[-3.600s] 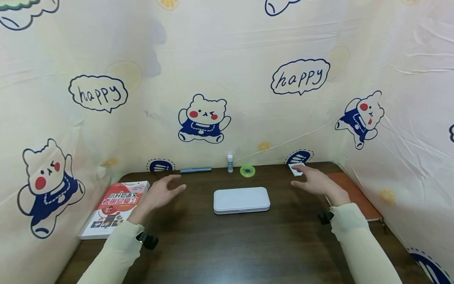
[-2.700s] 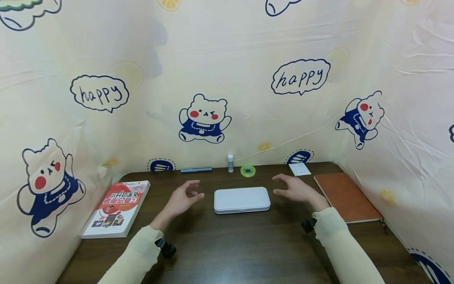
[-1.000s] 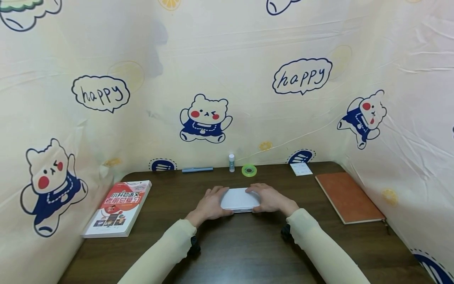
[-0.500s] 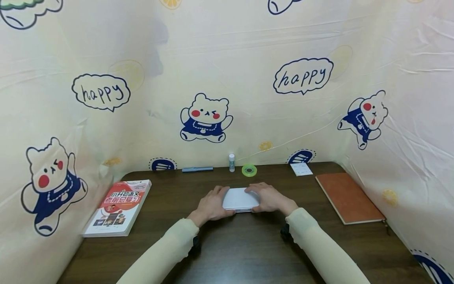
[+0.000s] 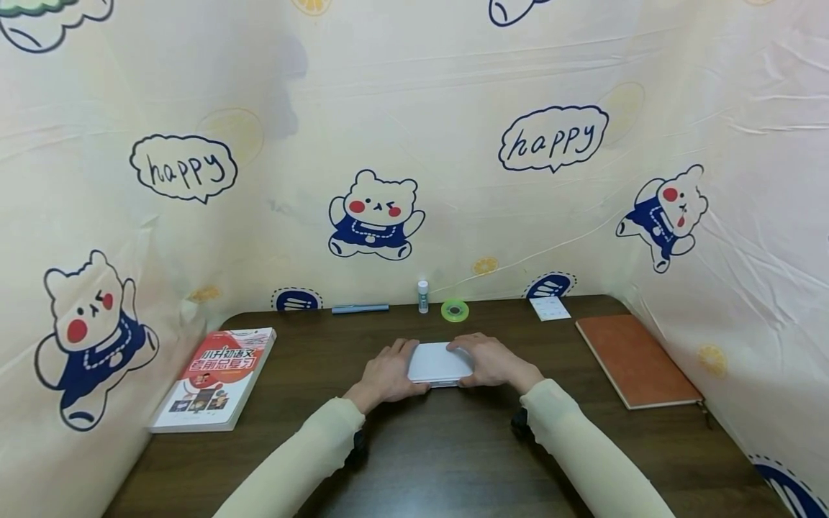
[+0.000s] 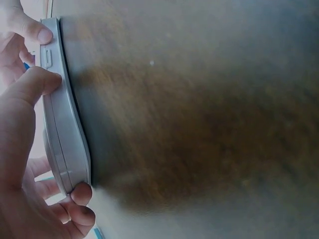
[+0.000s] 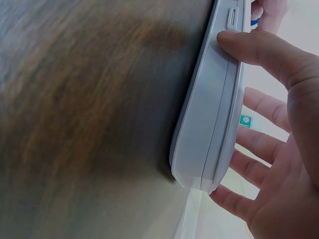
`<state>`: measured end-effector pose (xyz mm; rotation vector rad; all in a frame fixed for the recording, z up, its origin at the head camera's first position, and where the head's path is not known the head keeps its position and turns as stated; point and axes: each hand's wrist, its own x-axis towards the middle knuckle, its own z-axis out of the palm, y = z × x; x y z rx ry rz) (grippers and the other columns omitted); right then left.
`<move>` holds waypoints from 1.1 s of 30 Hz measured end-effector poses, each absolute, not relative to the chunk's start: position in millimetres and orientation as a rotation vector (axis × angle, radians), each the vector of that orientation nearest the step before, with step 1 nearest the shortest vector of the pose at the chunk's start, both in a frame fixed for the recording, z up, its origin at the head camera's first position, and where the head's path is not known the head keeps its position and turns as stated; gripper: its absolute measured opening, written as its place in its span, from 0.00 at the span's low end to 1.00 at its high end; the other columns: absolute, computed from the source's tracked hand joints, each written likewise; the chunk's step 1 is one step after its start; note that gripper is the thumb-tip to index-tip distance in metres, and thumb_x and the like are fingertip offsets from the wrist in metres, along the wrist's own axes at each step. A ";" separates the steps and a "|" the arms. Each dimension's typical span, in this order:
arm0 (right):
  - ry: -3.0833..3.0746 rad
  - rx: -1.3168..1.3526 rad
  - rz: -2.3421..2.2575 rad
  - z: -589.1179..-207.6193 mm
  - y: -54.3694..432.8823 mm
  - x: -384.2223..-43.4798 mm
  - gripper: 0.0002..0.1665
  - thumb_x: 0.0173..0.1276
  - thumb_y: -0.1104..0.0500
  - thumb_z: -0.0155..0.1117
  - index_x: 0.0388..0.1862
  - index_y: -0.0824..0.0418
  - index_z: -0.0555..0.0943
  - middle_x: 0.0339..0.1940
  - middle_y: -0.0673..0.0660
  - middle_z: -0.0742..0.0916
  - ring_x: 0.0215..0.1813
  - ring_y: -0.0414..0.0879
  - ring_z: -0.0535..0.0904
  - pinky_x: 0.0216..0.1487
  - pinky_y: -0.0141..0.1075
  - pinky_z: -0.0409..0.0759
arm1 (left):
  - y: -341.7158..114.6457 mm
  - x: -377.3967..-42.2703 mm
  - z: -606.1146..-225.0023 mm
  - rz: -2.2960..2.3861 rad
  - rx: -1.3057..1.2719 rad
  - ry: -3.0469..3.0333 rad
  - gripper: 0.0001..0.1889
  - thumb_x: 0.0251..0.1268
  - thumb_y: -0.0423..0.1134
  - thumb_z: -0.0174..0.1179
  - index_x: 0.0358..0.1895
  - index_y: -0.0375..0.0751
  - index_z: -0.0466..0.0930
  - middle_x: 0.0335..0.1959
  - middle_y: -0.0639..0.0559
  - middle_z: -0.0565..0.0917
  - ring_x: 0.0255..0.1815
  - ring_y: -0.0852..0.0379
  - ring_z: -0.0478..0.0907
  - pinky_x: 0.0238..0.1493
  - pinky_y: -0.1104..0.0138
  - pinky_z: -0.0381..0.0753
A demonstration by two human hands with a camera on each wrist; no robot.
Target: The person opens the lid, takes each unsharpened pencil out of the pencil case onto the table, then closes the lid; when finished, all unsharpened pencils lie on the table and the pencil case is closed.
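A flat white pencil case (image 5: 440, 363) with rounded corners lies on the dark wooden table in the head view. My left hand (image 5: 387, 373) grips its left end and my right hand (image 5: 495, 362) its right end. In the left wrist view, the left thumb presses the front side of the pencil case (image 6: 67, 134), beside a small clasp, while other fingers reach round its end. From the right wrist, the case (image 7: 207, 119) shows a seam along its side; the right thumb presses there and the fingers spread over the lid. Its ends are covered by the hands in the head view.
Behind the case stand a glue stick (image 5: 423, 296) and a green tape roll (image 5: 455, 311), with a blue pen (image 5: 360, 309) left of them. A book (image 5: 216, 381) lies left; a small white card (image 5: 550, 308) and a brown notebook (image 5: 637, 360) lie right. Patterned cloth (image 5: 401, 108) surrounds the table.
Both hands have come inward from either side, the right from near the card, and taken hold of the pencil case's ends. Over the last second they barely move.
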<state>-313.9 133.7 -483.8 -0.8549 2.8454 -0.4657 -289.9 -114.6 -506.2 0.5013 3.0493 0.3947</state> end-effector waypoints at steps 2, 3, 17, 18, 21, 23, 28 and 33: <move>2.846 -0.862 -0.461 -483.7 133.6 -314.3 0.39 0.56 0.45 0.77 0.67 0.45 0.74 0.70 0.53 0.77 0.71 0.53 0.70 0.70 0.56 0.68 | -114.6 -289.4 -505.6 0.387 0.510 3.051 0.47 0.52 0.67 0.66 0.74 0.51 0.61 0.70 0.46 0.70 0.59 0.46 0.75 0.48 0.50 0.81; 2.849 -0.866 -0.455 -483.7 133.6 -314.5 0.39 0.56 0.44 0.77 0.67 0.45 0.74 0.70 0.53 0.77 0.71 0.53 0.70 0.70 0.56 0.68 | -114.6 -289.1 -505.3 0.383 0.512 3.052 0.47 0.52 0.67 0.66 0.74 0.51 0.61 0.70 0.46 0.70 0.59 0.46 0.75 0.48 0.50 0.81; 2.857 -0.921 -0.353 -481.3 132.9 -316.2 0.40 0.57 0.43 0.76 0.68 0.46 0.73 0.68 0.52 0.79 0.67 0.51 0.72 0.67 0.55 0.72 | -114.5 -286.1 -505.1 0.386 0.526 3.073 0.47 0.54 0.67 0.65 0.74 0.50 0.61 0.70 0.45 0.69 0.61 0.44 0.74 0.50 0.49 0.81; 2.853 -0.923 -0.355 -481.0 132.7 -316.3 0.40 0.57 0.43 0.76 0.68 0.46 0.74 0.67 0.52 0.79 0.67 0.51 0.72 0.67 0.56 0.72 | -114.6 -286.1 -505.1 0.384 0.527 3.075 0.46 0.54 0.67 0.65 0.74 0.50 0.61 0.70 0.45 0.69 0.61 0.44 0.74 0.50 0.49 0.81; 2.851 -0.929 -0.346 -480.0 132.9 -316.2 0.40 0.58 0.43 0.76 0.68 0.46 0.73 0.68 0.52 0.79 0.68 0.51 0.72 0.67 0.56 0.72 | -114.5 -287.0 -505.3 0.375 0.529 3.081 0.46 0.54 0.67 0.65 0.74 0.50 0.61 0.70 0.45 0.69 0.61 0.44 0.74 0.50 0.50 0.81; 2.848 -0.933 -0.345 -479.6 133.0 -316.3 0.40 0.58 0.43 0.76 0.68 0.46 0.73 0.68 0.52 0.79 0.68 0.51 0.72 0.67 0.56 0.71 | -114.4 -287.3 -505.1 0.372 0.526 3.079 0.46 0.54 0.67 0.65 0.74 0.50 0.61 0.70 0.45 0.69 0.61 0.44 0.74 0.50 0.50 0.81; 2.839 -0.946 -0.343 -478.4 133.2 -316.4 0.40 0.58 0.43 0.76 0.68 0.47 0.73 0.68 0.52 0.79 0.68 0.51 0.71 0.68 0.57 0.70 | -113.8 -286.9 -505.4 0.371 0.517 3.066 0.47 0.54 0.67 0.66 0.75 0.50 0.60 0.71 0.45 0.68 0.61 0.45 0.74 0.51 0.49 0.81; 2.823 -0.958 -0.354 -476.8 134.6 -316.7 0.38 0.59 0.43 0.75 0.68 0.47 0.74 0.68 0.52 0.79 0.68 0.51 0.72 0.67 0.56 0.71 | -113.8 -286.7 -505.2 0.377 0.517 3.051 0.48 0.54 0.66 0.66 0.75 0.50 0.59 0.72 0.45 0.67 0.62 0.45 0.73 0.52 0.49 0.80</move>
